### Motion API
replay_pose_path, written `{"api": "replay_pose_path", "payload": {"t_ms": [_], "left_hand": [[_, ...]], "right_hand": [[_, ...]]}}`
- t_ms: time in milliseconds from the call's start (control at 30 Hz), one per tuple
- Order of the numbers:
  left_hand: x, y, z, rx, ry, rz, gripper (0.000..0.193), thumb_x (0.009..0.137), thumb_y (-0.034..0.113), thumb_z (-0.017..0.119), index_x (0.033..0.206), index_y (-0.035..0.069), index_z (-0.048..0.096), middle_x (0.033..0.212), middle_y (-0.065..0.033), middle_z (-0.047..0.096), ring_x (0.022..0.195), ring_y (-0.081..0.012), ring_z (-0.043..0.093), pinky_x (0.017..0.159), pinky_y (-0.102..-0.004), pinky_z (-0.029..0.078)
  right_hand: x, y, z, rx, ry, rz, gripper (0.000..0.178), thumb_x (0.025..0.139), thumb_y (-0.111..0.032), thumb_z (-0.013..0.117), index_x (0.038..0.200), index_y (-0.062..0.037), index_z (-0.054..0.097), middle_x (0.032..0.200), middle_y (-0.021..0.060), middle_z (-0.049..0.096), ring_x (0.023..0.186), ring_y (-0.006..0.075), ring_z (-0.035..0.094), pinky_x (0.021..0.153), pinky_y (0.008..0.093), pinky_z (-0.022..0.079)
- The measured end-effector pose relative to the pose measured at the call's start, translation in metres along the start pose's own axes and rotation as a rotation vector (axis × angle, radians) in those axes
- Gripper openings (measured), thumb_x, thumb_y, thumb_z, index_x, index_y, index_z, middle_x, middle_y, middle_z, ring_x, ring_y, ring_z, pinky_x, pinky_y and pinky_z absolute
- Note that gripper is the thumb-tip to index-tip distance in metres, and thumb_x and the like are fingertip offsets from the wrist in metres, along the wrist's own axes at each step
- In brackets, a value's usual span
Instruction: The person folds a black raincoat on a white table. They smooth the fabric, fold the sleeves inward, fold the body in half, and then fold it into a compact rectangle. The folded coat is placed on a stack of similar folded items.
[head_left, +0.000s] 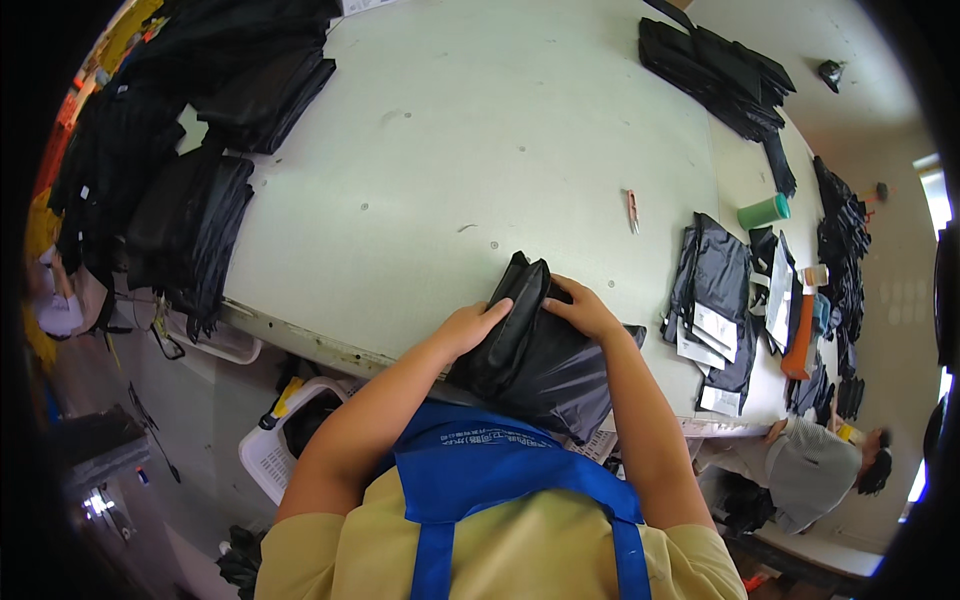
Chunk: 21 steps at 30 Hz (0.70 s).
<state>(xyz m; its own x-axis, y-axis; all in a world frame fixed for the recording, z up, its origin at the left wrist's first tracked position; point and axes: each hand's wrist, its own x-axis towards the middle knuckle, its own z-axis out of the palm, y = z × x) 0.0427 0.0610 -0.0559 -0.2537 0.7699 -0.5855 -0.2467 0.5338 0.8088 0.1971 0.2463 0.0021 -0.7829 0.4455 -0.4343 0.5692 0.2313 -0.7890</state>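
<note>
A black, slightly shiny fabric piece (565, 375) lies folded at the table's near edge and hangs partly over it against my blue apron. My left hand (475, 325) grips the left side of its raised fold, thumb on top and fingers hidden beneath. On the right of the fold, my right hand (585, 308) holds the same fabric, its fingers curled over the upper edge. Between the two hands the cloth stands up in a narrow ridge.
Stacks of black fabric (190, 235) line the table's left side; another stack (710, 75) lies far right. Thread snips (632, 211), a green cylinder (763, 212) and black pieces with white papers (715, 335) rest on the right. A white plastic basket (265, 460) is below left. Other people stand at both sides.
</note>
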Motion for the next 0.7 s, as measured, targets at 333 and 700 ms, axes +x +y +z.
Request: {"api": "replay_pose_path", "payload": {"t_ms": [333, 700], "left_hand": [[-0.077, 0.029, 0.038, 0.224, -0.117, 0.564, 0.063, 0.084, 0.053, 0.063, 0.117, -0.001, 0.058, 0.107, -0.0256, 0.055, 0.106, -0.0374, 0.051, 0.093, -0.0435, 0.041], [-0.026, 0.032, 0.044, 0.399, 0.033, 0.42, 0.022, 0.085, 0.018, 0.065, 0.101, 0.002, 0.064, 0.086, -0.0167, 0.066, 0.078, -0.0304, 0.064, 0.069, -0.0357, 0.05]], "right_hand": [[-0.059, -0.074, -0.033, -0.189, -0.265, -0.23, 0.089, 0.062, -0.018, 0.084, 0.141, -0.0116, 0.043, 0.14, 0.016, 0.039, 0.132, 0.0316, 0.038, 0.11, 0.0396, 0.031], [-0.057, -0.067, -0.052, -0.115, -0.446, -0.013, 0.102, 0.056, -0.021, 0.088, 0.141, -0.005, 0.035, 0.136, 0.0115, 0.04, 0.131, 0.0261, 0.037, 0.111, 0.0354, 0.026]]}}
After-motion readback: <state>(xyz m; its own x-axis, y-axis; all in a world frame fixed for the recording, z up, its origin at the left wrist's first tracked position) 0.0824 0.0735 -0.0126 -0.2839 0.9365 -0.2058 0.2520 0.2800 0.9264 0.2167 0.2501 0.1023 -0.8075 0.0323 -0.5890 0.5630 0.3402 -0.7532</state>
